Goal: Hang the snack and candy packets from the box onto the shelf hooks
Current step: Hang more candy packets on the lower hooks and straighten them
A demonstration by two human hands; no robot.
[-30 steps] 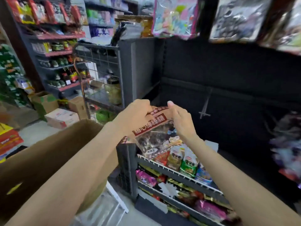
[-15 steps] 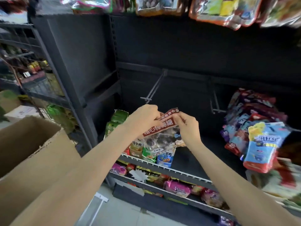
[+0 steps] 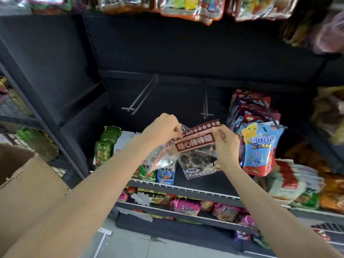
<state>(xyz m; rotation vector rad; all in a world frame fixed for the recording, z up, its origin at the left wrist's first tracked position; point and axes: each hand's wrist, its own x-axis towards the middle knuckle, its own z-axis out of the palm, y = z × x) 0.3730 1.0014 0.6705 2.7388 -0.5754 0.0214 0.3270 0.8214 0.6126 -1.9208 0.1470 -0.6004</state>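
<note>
Two clear lollipop packets with brown-red headers are in my hands in front of the black shelf. My right hand [image 3: 226, 144] pinches the top right of the front packet [image 3: 197, 151], whose label faces me. My left hand [image 3: 161, 128] grips the top of the other packet [image 3: 162, 158], which hangs tilted behind and to the left. Two bare metal hooks jut from the back rail above my hands: a left hook [image 3: 138, 98] and a middle hook [image 3: 206, 101]. The cardboard box [image 3: 24, 175] sits at my lower left.
A third hook to the right carries several packets, with a blue pouch [image 3: 259, 148] in front. More packets [image 3: 188, 6] hang along the top. The shelf [image 3: 186, 190] below holds green and white snack bags, and lower shelves hold pink ones.
The view swung right from the aisle to face the shelf. My hands drew apart, splitting the packets into one in each hand, and rose closer to the bare hooks.
</note>
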